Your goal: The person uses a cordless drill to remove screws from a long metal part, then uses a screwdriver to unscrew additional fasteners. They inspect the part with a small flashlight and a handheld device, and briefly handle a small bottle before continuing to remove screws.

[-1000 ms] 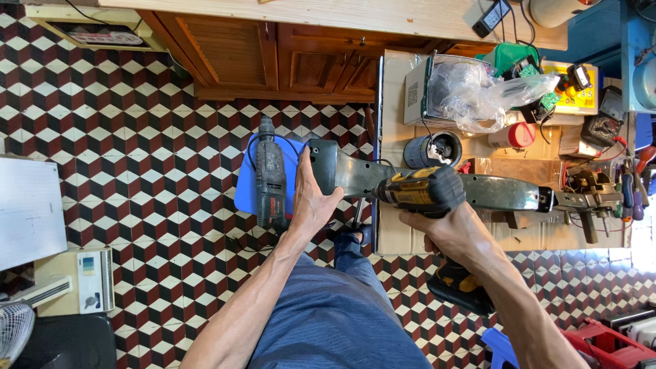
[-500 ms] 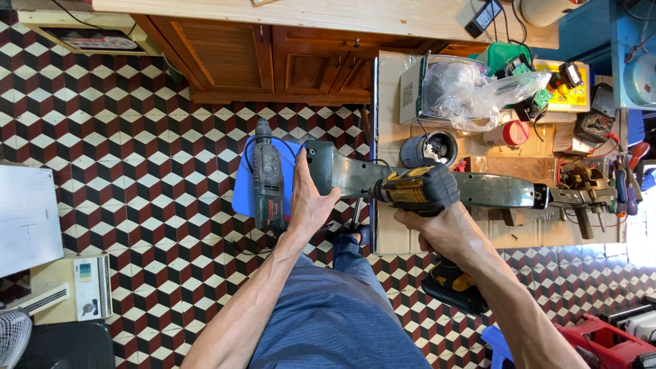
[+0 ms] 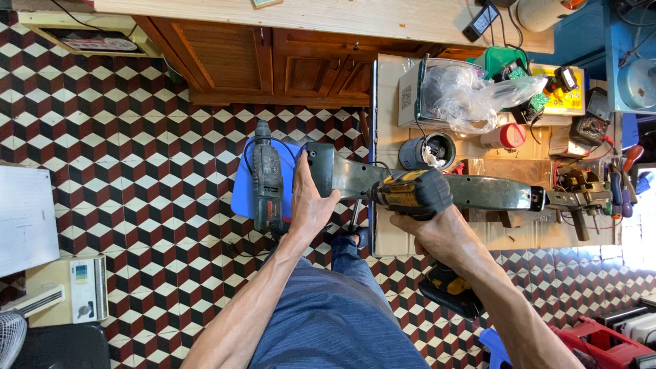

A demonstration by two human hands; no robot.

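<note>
My left hand [image 3: 309, 205] grips the near end of a long grey-green metal casing [image 3: 492, 193] that lies across the low work table. My right hand [image 3: 430, 229] is closed around the handle of a yellow and black cordless drill [image 3: 410, 193], whose nose points at the casing just right of my left hand. The drill's battery pack [image 3: 447, 290] shows below my right wrist. A dark corded drill [image 3: 267, 179] rests on a blue stool [image 3: 240, 191] just left of my left hand.
The low table [image 3: 389, 102] carries a clear plastic bag [image 3: 471, 96], a black cylinder [image 3: 426, 150], a red-capped can [image 3: 502, 137] and several tools. A wooden cabinet [image 3: 273, 65] stands behind. A red toolbox [image 3: 601, 342] sits at lower right, a white box [image 3: 27, 219] at left.
The view has shifted slightly; both hands keep the same hold on the casing and the drill.
</note>
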